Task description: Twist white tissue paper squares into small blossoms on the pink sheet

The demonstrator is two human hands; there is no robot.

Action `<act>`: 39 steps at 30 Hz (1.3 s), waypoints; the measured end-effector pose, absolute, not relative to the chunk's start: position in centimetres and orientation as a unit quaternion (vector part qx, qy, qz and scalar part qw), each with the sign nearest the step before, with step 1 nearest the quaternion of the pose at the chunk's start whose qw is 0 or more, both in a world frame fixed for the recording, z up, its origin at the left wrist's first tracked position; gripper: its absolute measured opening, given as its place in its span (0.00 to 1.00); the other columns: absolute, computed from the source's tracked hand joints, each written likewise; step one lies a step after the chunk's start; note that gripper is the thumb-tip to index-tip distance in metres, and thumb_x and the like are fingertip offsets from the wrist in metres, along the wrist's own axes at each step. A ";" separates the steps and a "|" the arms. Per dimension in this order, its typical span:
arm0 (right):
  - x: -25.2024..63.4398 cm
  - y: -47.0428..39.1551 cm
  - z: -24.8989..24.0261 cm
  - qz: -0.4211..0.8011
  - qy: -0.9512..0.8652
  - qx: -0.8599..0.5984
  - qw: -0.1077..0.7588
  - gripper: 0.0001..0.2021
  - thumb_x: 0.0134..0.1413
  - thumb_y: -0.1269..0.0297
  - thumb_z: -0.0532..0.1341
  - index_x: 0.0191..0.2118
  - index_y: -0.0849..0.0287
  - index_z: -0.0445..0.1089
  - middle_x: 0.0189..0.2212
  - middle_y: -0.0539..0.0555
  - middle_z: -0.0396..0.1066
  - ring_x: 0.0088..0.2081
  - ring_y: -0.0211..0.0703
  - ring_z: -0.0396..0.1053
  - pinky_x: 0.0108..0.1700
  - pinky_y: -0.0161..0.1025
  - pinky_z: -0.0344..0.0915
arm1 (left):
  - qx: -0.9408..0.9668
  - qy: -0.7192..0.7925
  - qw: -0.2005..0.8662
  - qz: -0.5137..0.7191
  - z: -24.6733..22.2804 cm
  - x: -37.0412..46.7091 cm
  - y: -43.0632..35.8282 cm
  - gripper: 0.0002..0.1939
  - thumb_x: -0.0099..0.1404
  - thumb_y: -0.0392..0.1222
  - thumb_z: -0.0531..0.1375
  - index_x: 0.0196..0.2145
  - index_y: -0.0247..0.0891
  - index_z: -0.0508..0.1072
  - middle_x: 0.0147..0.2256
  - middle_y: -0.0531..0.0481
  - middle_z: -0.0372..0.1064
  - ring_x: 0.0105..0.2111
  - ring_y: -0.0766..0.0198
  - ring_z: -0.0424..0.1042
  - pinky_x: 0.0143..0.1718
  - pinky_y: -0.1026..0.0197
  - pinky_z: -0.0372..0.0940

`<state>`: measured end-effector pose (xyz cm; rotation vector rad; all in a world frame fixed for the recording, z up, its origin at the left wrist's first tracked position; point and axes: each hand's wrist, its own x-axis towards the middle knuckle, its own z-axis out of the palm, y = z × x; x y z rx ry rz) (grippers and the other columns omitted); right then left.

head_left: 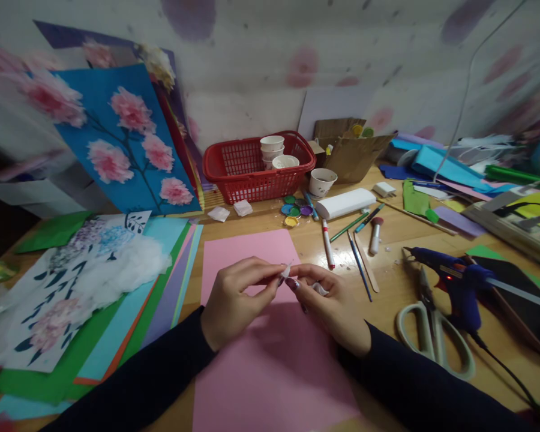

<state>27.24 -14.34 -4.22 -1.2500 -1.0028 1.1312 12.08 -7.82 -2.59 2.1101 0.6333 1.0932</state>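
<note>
Both hands meet above a pink sheet of paper (252,378) lying on the wooden table. My left hand (245,291) pinches a small piece of white tissue (287,271) between thumb and fingertips. At the other side of that piece, the thumb and forefinger of my right hand (330,300) are closed on it too. More crumpled white tissue (319,288) shows tucked in the curled fingers of the right hand. Beyond the pink sheet lie two small folded white tissue pads (243,207).
A red basket (256,189) with paper cups stands at the back, beside a cardboard box (360,157). Right lie a glue gun (454,273) with a lit red light, scissors (425,336) and brushes. Left are coloured sheets (162,318), cotton (135,270) and a blue flower picture (103,138).
</note>
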 end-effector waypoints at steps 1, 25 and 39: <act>27.2 -14.3 -4.2 0.479 -0.427 -0.528 0.556 0.13 0.49 0.55 0.64 0.34 0.60 0.72 0.14 0.44 0.59 0.16 0.31 0.55 0.20 0.32 0.50 | 0.813 0.238 0.322 0.422 -2.6 12.1 -7.8 0.10 0.59 0.30 0.59 0.38 0.35 0.77 0.32 0.46 0.75 0.32 0.66 0.73 0.34 0.65 0.71; 27.4 -13.6 -5.5 0.403 -0.473 -0.566 0.542 0.15 0.51 0.53 0.61 0.36 0.62 0.69 0.17 0.42 0.56 0.18 0.30 0.52 0.22 0.31 0.48 | 0.737 0.294 0.422 0.438 -4.2 13.0 -7.9 0.10 0.57 0.29 0.59 0.35 0.33 0.78 0.33 0.46 0.75 0.32 0.66 0.75 0.31 0.69 0.72; 27.3 -13.3 -6.3 0.338 -0.507 -0.578 0.543 0.16 0.49 0.51 0.61 0.34 0.62 0.70 0.17 0.44 0.58 0.19 0.32 0.53 0.23 0.32 0.49 | 0.749 0.276 0.398 0.453 -5.7 12.9 -7.9 0.11 0.57 0.31 0.57 0.36 0.34 0.77 0.33 0.46 0.73 0.32 0.65 0.74 0.33 0.65 0.73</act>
